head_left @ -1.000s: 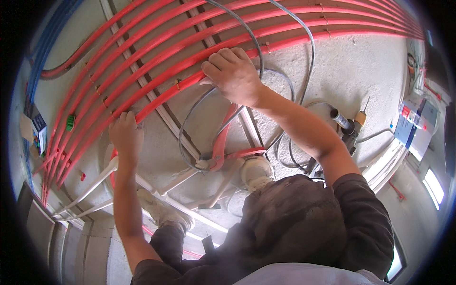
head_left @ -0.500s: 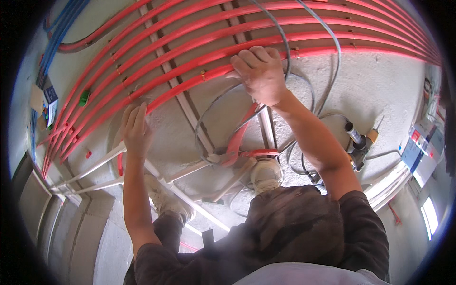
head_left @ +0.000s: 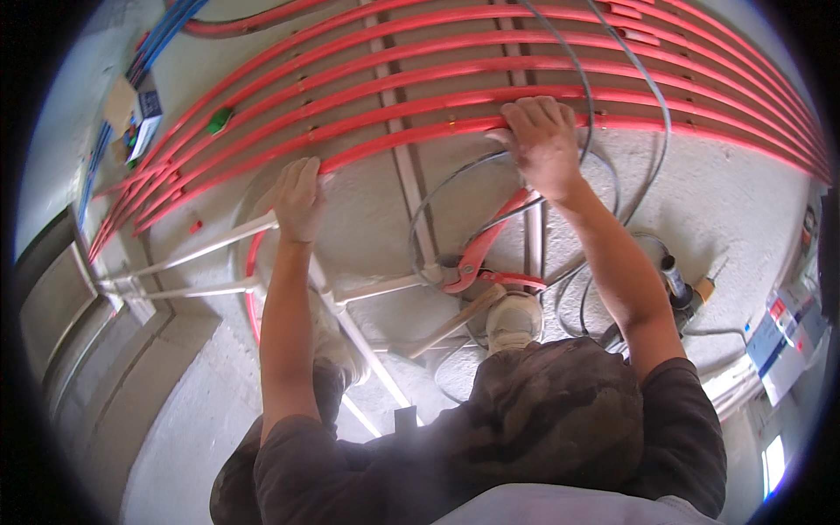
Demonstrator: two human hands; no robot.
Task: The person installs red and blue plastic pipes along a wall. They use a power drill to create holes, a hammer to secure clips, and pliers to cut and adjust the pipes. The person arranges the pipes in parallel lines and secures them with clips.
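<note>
R hand (head_left: 542,144) closed round nearest red pipe (head_left: 394,140), running twd floor's (head_left: 700,201) R edge; L hand (head_left: 299,197) curled at pipe's L end, hold unclear. Rec.: press evenly, pipe straight, cable (head_left: 589,101) clear.

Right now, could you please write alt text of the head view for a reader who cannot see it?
A person's bare left hand and right hand are at the nearest of several long red pipes that run across a pale, rough floor. Closer to the body lie a red cutter and, farther right, a drill-like power tool.
</note>
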